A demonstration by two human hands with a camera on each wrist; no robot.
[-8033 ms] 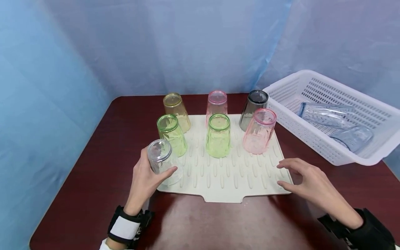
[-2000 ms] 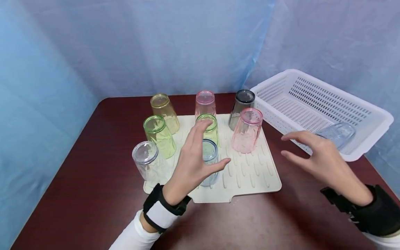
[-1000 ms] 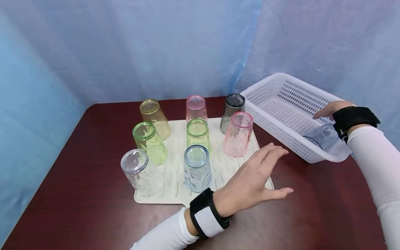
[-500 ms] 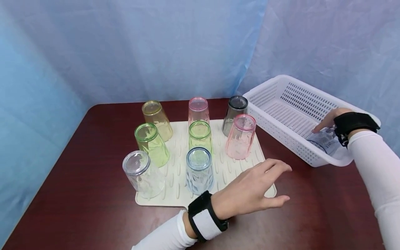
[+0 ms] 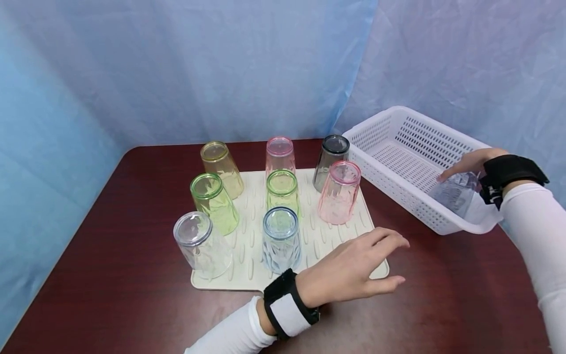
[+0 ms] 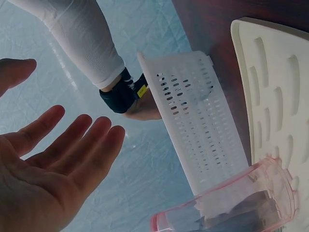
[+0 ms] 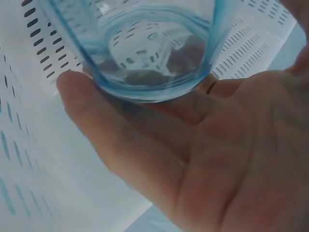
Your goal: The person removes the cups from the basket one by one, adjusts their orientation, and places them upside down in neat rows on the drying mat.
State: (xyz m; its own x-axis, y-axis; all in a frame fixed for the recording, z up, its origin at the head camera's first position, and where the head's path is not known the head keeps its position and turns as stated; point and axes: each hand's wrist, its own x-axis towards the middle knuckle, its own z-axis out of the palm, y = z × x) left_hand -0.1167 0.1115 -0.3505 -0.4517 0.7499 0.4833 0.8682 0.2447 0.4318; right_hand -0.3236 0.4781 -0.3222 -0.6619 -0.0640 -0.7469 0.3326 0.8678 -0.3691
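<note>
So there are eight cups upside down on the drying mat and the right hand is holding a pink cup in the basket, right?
Not quite: the cup held by the right hand in the basket is blue, as the right wrist view shows. Eight cups do stand upside down on the mat.

Clear blue tumbler (image 5: pixel 455 194), ribbed, apparently tilted, inside white basket (image 5: pixel 398 162); right-hand fingers (image 7: pixel 101 125) around it

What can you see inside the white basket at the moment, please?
Inside the white basket lies one pale blue cup, gripped by the right hand near the front corner. The bare perforated floor shows elsewhere. The hand, wrist strap and near wall hide that corner.
</note>
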